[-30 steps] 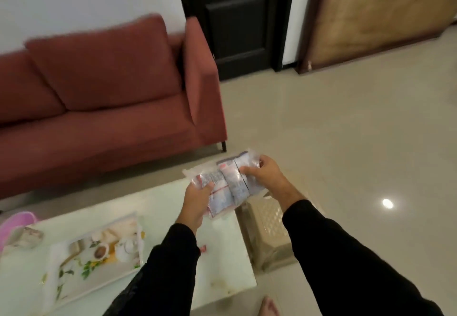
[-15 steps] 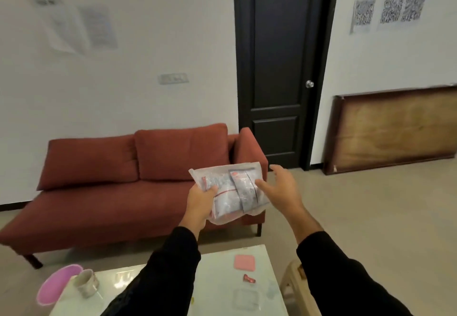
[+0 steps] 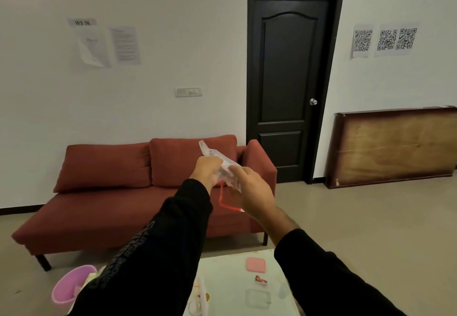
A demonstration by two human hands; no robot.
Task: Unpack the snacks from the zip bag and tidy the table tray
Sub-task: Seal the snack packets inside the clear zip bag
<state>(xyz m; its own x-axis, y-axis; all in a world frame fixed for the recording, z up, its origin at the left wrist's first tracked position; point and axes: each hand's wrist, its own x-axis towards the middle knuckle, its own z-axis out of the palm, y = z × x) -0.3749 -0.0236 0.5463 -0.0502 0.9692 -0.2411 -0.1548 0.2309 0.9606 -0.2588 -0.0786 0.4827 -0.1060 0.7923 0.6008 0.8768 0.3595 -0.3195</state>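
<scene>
Both arms raised, black sleeves. Left hand point(image 3: 207, 169) curls its fingers round the zip bag point(image 3: 223, 167), holding it up in the air in front of the red sofa point(image 3: 128, 192). Clear plastic sticks up above the grip; the bag's red zip strip point(image 3: 226, 203) hangs below it. Right hand point(image 3: 254, 194) just right of the grip, fingers bent toward the bag and touching its plastic; whether it pinches or only touches, cannot tell. Bag contents blurred. Well below the grip: pale table point(image 3: 237, 296) with a pink square point(image 3: 256, 264) and a small red wrapper point(image 3: 261, 279). Pink bin point(image 3: 71, 284) down left. Dark door point(image 3: 289, 80) behind, right of the grip.
</scene>
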